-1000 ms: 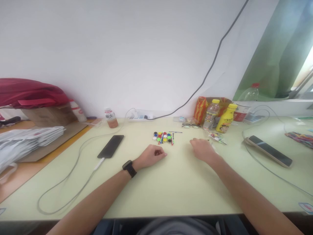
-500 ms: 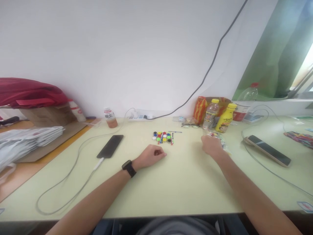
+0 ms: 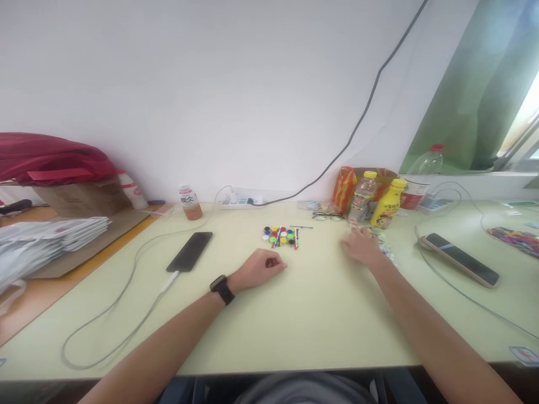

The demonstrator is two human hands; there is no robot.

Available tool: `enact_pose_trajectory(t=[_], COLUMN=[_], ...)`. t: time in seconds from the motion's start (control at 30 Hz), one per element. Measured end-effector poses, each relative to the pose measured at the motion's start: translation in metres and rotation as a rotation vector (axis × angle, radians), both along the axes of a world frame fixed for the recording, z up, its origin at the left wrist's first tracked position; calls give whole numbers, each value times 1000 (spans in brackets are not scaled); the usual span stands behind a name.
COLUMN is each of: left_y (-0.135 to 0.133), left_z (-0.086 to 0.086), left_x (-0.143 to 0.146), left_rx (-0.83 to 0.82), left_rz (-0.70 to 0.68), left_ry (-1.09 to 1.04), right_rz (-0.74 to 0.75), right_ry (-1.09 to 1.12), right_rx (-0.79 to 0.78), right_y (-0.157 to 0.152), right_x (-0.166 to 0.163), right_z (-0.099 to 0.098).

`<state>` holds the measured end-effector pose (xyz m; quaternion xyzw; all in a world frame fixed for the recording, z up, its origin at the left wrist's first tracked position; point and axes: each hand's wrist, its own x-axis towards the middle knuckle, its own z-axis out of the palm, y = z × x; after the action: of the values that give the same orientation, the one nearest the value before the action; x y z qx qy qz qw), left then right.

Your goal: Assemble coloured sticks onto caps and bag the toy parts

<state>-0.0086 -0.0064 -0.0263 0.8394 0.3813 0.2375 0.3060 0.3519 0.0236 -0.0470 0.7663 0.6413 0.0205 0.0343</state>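
Your left hand (image 3: 259, 268), its grip curled loosely closed, rests on the surface (image 3: 295, 325) near the coloured discs (image 3: 283, 234), grouped probably for easy reach, while your right hand (image 3: 360, 247) partly hides the small pile (image 3: 386, 248), its grip impossible to tell.

The head view, perhaps slightly blurred, looks forward and down across the table (image 3: 303, 325) toward the wall (image 3: 231, 101).
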Motion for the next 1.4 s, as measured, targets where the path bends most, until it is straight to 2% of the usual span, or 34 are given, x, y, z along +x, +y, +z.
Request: enact_pose_trajectory(t=[0.3,0.43,0.67,0.77,0.87,0.93,1.1,1.17,1.4], left_y=[1,1,0,0,-1,-1,-2,-2,-3], left_z=[-1,-1,-1,-1,-1,0,0,-1,-1], left_x=[0,0,0,0,0,0,2,3,7], left_rx=[-5,-5,-8,-7,-1,4,29,47,105], left_rz=[0,1,5,4,8,6,15,26,42], left_ry=[0,12,14,15,18,22,47,64,103], right_rz=[-55,-76,32,60,142,256,586,623,598], right_ry=[75,134,140,116,72,84,291,351,397], right_rx=[-94,-87,-44,35,172,252,285,282,300], right_y=[-1,3,8,8,9,9,13,15,27], right_x=[0,2,14,18,14,4,-28,-36,-41], right_z=[-7,-15,-27,-32,-33,-33,-36,-38,-32])
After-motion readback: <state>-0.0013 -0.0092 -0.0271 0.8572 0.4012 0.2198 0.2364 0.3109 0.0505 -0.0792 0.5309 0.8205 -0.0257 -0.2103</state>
